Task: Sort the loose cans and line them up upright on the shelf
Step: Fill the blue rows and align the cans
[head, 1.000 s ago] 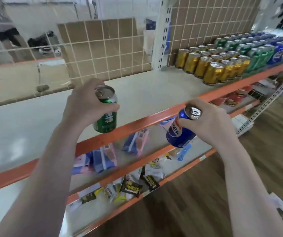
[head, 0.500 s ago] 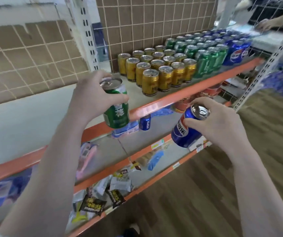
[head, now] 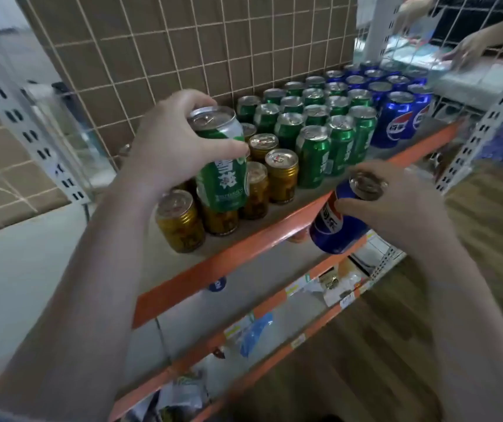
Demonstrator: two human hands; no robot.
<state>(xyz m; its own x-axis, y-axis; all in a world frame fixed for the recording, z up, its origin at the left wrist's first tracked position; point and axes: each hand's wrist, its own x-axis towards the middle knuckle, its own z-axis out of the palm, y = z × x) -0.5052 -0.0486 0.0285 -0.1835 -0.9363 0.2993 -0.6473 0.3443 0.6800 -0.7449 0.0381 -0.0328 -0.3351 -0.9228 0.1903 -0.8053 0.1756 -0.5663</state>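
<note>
My left hand (head: 165, 147) grips a green can (head: 222, 175) by its upper half, held upright above the gold cans (head: 280, 175) near the front of the top shelf (head: 244, 248). My right hand (head: 396, 208) holds a blue can (head: 335, 226) tilted, in front of the shelf's orange edge and slightly below it. On the shelf stand rows of upright cans: gold at the left, green cans (head: 314, 153) in the middle, blue cans (head: 396, 117) at the right.
A wire grid backed with cardboard (head: 183, 50) closes the shelf's rear. White uprights (head: 31, 129) flank it. Lower shelves (head: 274, 330) hold snack packets. Another person's hands (head: 469, 47) work beyond the grid at top right. Wooden floor lies at the right.
The view has swung right and nearer to the stocked cans. Both hands, still holding their cans, now sit over and before the gold and green rows.
</note>
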